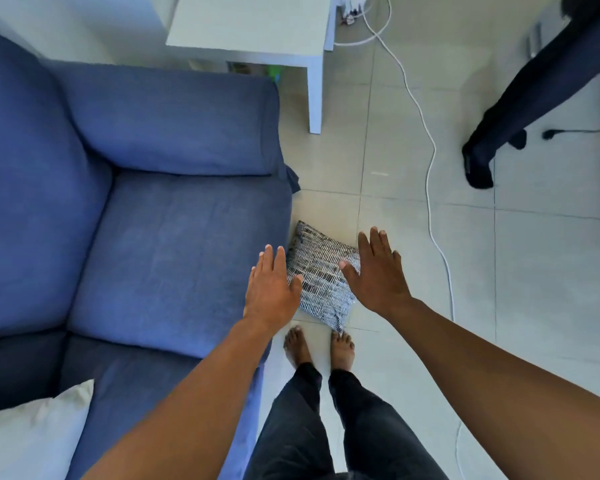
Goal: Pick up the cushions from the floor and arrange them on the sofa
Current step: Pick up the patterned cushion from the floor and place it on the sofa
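A black-and-white woven cushion (321, 271) lies on the tiled floor beside the front edge of the blue sofa (174, 237), just ahead of my bare feet. My left hand (272, 289) hovers above its left side, fingers spread, holding nothing. Over the cushion's right side is my right hand (378, 271), also open with fingers apart. Both hands partly hide the cushion's edges. A white cushion (32, 434) rests on the sofa seat at the lower left.
A white side table (257, 29) stands beyond the sofa arm. A white cable (430, 168) runs across the floor to the right of the cushion. Another person's dark-clothed legs (499, 133) stand at the upper right.
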`<state>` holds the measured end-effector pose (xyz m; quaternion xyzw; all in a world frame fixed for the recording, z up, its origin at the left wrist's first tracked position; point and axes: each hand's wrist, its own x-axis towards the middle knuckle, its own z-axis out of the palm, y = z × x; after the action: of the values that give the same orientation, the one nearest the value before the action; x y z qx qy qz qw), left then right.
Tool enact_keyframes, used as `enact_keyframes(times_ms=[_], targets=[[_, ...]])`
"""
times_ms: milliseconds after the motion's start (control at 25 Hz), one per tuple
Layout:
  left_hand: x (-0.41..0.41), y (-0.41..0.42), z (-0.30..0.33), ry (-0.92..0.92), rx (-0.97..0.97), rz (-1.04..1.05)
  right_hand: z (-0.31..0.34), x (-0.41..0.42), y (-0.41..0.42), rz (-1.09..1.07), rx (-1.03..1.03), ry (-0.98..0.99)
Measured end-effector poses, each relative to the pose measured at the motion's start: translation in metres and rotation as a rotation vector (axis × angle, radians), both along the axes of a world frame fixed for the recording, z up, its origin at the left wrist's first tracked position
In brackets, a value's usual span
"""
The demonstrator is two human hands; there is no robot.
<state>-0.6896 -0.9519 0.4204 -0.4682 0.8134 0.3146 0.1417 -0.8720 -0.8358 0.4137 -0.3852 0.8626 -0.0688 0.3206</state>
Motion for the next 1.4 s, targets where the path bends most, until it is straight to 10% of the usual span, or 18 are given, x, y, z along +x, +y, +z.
enact_keyframes(times_ms=[520,760,920,1120,1400], targets=[[-0.079,-0.055,-0.331,-0.178,0.179,-0.014,-0.341,-0.03,-0.002,-0.308,0.131,-0.188],[-0.103,-0.07,-0.493,-0.204,0.128,0.43,-0.494,-0.033,0.01,-0.422,0.152,-0.245],[-0.109,-0.086,-0.559,-0.134,0.116,0.788,-0.549,-0.033,0.012,-0.872,0.064,-0.421],[-0.108,-0.079,-0.56,-0.156,0.324,0.779,-0.549,-0.045,0.011,-1.263,-0.126,-0.746],[-0.117,-0.058,-0.429,0.045,0.399,0.736,-0.415,-0.08,0.019,-1.215,-0.233,-0.59]])
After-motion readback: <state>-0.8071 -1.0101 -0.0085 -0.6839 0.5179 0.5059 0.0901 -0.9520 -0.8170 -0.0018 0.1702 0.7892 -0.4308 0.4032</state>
